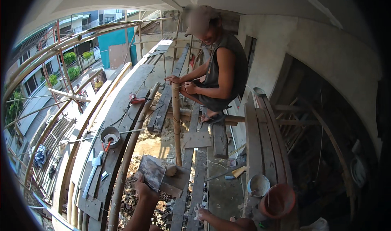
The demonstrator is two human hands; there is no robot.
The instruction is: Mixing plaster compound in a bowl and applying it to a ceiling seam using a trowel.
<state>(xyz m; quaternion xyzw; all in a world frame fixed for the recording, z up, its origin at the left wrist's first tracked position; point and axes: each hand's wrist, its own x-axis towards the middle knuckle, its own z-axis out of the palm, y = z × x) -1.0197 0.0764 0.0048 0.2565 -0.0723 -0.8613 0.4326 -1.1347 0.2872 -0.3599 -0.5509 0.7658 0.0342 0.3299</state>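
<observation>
My left hand (146, 189) grips a grey, smeared rectangular plate (152, 173) by its lower left side. Directly behind it is a brown board (176, 183) with a pale brown lump (171, 171) at its upper edge; whether my hand also holds that board I cannot tell. My right hand (200, 212), coated in whitish paste, is low in the middle with fingers apart and nothing in them. Over to its right, a pale bucket (258, 185) and a reddish-brown bucket (277, 201) stand on planks.
A person (226, 64) squats ahead on the scaffold, one hand at an upright bamboo pole (176, 121). Gaps between planks (197, 182) show rubble below. On the left planks sit a metal bowl (110, 136), a light-blue strip (89, 182) and a red tool with a cord (137, 99).
</observation>
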